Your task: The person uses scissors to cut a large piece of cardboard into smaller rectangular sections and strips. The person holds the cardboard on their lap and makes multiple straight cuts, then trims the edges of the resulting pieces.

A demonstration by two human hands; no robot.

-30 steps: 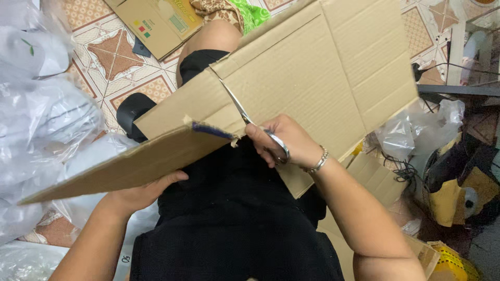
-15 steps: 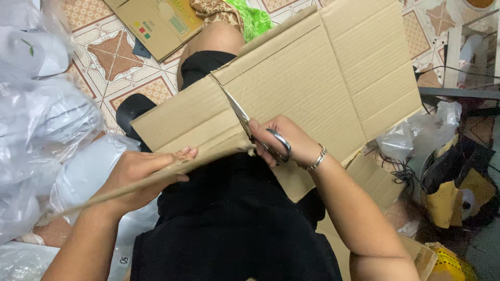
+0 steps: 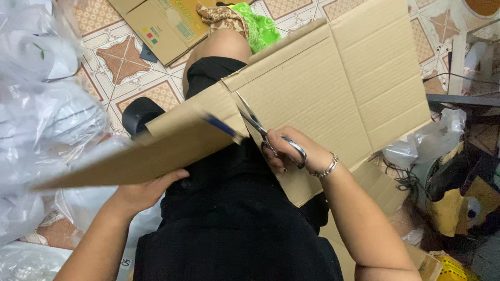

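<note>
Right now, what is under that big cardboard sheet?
Under the cardboard sheet show the person's lap in black clothing and a bare knee. Whatever lies beneath its right half is covered.

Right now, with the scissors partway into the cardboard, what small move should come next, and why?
Probably one more snip toward the far edge: the right hand holds the steel scissors partway along a slit in the large brown cardboard sheet, while the left hand lifts the cut flap aside.

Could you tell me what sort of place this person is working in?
Probably a home workroom or storeroom: patterned floor tiles, heaped clear plastic bags, and a flattened carton nearby, while the right hand scissors a cardboard sheet.
</note>
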